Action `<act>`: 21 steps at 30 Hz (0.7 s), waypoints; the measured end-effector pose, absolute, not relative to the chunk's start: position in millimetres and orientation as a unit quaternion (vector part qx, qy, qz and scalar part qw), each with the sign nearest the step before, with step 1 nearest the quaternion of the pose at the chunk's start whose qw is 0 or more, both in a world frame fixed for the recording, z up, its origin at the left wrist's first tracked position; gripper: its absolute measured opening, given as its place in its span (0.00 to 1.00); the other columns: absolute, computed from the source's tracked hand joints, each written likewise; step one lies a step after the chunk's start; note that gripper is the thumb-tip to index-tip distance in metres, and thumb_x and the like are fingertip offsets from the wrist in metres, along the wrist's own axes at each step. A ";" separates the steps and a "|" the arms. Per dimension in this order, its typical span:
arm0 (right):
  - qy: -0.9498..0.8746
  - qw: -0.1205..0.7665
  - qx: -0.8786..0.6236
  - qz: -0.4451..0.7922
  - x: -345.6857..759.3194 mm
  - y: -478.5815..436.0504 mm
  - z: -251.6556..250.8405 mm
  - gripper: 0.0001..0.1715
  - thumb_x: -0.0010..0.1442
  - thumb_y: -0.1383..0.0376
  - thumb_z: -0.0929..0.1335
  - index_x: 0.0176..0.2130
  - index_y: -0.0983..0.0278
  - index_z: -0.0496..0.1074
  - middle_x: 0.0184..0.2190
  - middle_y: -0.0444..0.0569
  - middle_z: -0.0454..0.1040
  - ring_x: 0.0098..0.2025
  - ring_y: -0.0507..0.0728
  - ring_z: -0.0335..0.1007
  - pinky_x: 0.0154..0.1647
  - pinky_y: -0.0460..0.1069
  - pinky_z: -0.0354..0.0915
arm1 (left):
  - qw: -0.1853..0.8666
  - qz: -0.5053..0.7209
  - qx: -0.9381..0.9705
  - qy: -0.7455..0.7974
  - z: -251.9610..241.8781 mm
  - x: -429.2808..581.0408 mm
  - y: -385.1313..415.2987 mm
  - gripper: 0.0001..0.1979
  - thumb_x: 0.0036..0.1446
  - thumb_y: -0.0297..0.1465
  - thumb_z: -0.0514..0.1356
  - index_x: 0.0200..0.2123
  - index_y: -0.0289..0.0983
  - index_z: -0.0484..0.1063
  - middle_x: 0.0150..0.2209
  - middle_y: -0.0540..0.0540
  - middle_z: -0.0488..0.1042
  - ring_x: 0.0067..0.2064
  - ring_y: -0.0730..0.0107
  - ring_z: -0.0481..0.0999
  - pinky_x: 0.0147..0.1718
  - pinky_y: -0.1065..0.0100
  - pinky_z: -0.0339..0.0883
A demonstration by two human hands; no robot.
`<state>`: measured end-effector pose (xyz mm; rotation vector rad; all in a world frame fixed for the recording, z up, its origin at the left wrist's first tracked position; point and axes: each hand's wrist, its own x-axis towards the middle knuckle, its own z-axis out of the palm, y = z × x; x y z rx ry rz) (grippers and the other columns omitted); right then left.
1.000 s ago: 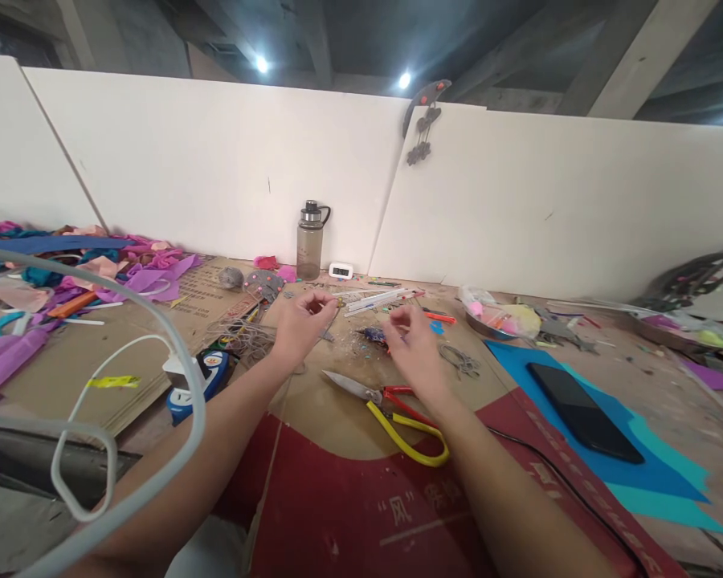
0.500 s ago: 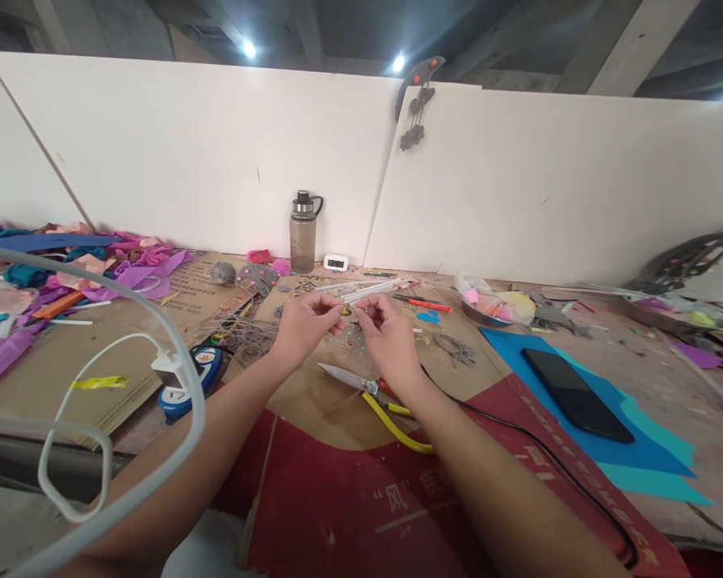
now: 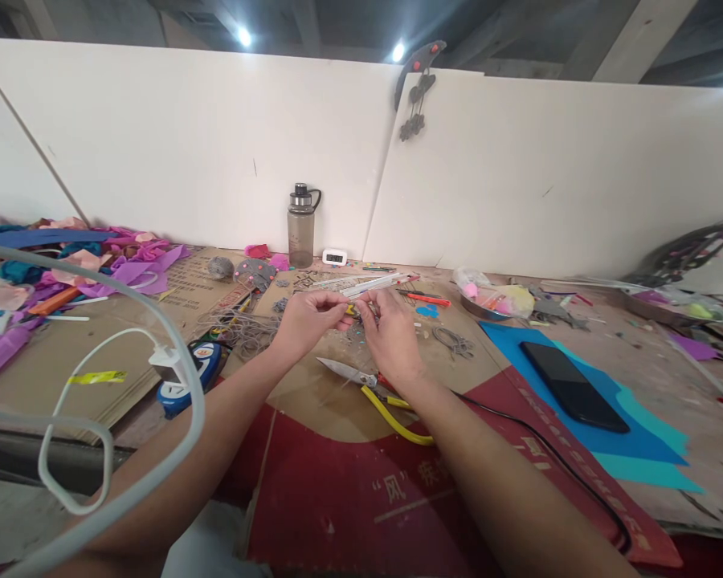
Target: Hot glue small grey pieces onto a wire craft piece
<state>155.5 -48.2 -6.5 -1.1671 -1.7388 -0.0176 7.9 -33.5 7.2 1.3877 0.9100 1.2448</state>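
Observation:
My left hand (image 3: 304, 325) and my right hand (image 3: 393, 333) are close together above the cardboard, fingertips nearly meeting. Between them is a small yellow piece (image 3: 350, 309), pinched at the fingertips and too small to name more exactly. Both hands are closed, thumb against fingers. Under my right wrist lies a pair of scissors (image 3: 398, 424) with yellow handles, its blades pointing left. A tangle of grey cord (image 3: 247, 335) is just left of my left hand, and a smaller grey coil (image 3: 454, 342) rests to the right of my right hand.
A bottle (image 3: 301, 233) and a small white clock (image 3: 335, 257) stand by the white panel. To the right, a black phone (image 3: 572, 387) lies on blue sheets (image 3: 656, 449). A blue tape measure (image 3: 186, 385) sits left, behind a white cable (image 3: 198, 385) crossing the near view.
The fingers of both hands have shifted slightly around the small piece, and more of its yellow shows. My right hand has turned a little. The whole view has moved slightly.

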 end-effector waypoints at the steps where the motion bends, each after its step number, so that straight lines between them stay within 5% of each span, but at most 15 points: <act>1: -0.719 0.500 -0.483 -0.008 155.5 -48.2 -6.6 0.07 0.63 0.64 0.61 0.33 0.61 0.65 0.33 0.49 0.69 0.37 0.57 0.64 0.39 0.52 0.59 | 0.507 0.516 0.579 0.377 7.8 7.9 -34.1 0.12 0.45 0.34 0.68 0.31 0.32 0.77 0.27 0.46 0.78 0.27 0.70 0.78 0.30 0.68 0.74; 21: -0.723 0.491 -0.486 -0.005 152.8 -51.4 -6.7 0.11 0.65 0.63 0.59 0.30 0.60 0.60 0.31 0.49 0.67 0.35 0.57 0.62 0.36 0.51 0.57 | 0.484 0.520 0.590 0.384 7.7 9.6 -37.7 0.10 0.45 0.33 0.67 0.27 0.32 0.73 0.24 0.47 0.75 0.26 0.70 0.77 0.27 0.69 0.74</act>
